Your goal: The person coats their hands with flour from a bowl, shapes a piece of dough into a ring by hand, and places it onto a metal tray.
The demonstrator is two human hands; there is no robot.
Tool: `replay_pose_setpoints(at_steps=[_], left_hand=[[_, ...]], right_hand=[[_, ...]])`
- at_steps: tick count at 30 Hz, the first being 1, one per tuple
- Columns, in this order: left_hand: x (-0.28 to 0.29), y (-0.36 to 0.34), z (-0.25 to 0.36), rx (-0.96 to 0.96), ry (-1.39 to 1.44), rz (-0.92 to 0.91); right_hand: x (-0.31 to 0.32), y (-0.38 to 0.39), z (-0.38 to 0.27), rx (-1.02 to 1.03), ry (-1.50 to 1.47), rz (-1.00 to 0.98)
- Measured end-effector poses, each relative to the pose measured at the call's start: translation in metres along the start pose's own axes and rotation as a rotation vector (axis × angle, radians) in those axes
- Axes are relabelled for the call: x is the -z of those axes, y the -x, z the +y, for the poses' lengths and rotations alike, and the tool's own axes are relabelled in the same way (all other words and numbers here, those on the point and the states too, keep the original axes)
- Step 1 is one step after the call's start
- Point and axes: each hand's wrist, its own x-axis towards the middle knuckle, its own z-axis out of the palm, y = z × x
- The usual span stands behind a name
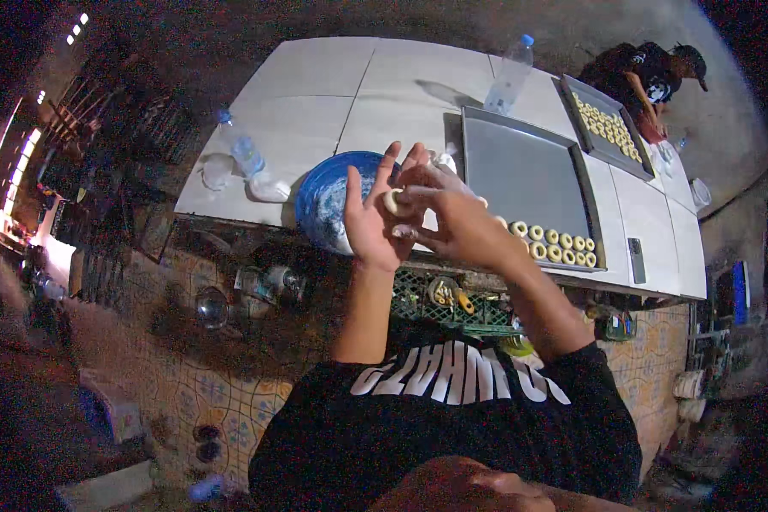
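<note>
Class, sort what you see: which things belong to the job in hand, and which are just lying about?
Seemingly in use:
left hand
right hand
dough ring between them
near tray
its rings
blue tub

Apparently lying about:
phone
bottles
crate

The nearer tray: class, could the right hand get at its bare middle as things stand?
Probably yes: the right hand is beside the tray, whose middle lies uncovered, with dough rings only along its near edge, though the ring between both hands may hamper it.
</note>
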Motion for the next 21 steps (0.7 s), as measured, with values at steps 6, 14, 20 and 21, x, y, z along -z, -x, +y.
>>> replay_pose_setpoints(at_steps=[6, 14, 20, 21], left_hand=[[-0.002, 0.003, 0.005, -0.012, -0.115, 0.067], [0.0, 0.0, -0.012, 0.061, -0.305, 0.139], [0.036, -0.012, -0.02, 0.281, -0.162, 0.142], [0.037, -0.013, -0.022, 0.327, -0.216, 0.193]], right_hand=[[-0.028, 0.016, 0.002, -0.131, 0.185, -0.027], [-0.031, 0.025, 0.004, -0.218, -0.031, 0.162], [-0.047, 0.049, 0.022, -0.262, 0.377, 0.174], [-0.046, 0.051, 0.022, -0.359, 0.385, 0.172]])
